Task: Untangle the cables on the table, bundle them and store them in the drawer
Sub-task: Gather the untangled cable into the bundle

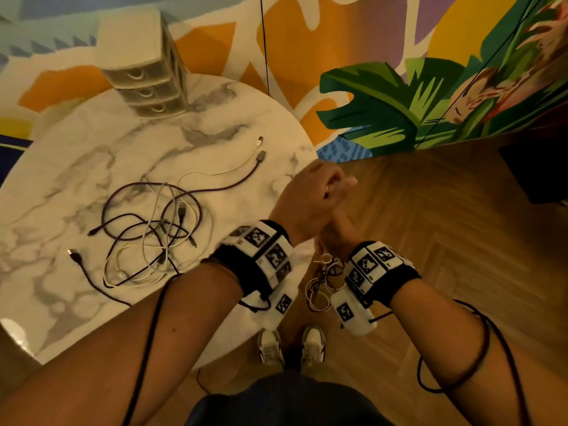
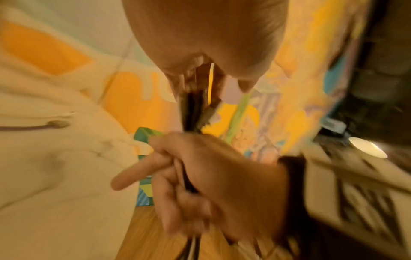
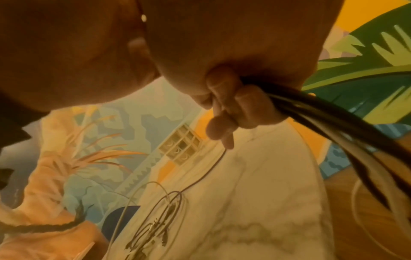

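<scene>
Nearest the camera, two forearms with tagged wristbands rise through the lower frame. Right of centre, off the surface (image 1: 76, 167) edge, the left hand (image 1: 310, 198) and right hand (image 1: 341, 232) meet, both curled round a bundle (image 1: 321, 282) of dark and white cables whose loops dangle below the wrists. More cables (image 1: 153, 235) lie tangled at centre left on the surface, two ends stretching toward the upper middle. The drawer unit (image 1: 144, 72) stands at upper left, drawers closed. I judge bundling is in hand; next calls for tying off these loops, then opening a drawer.
</scene>
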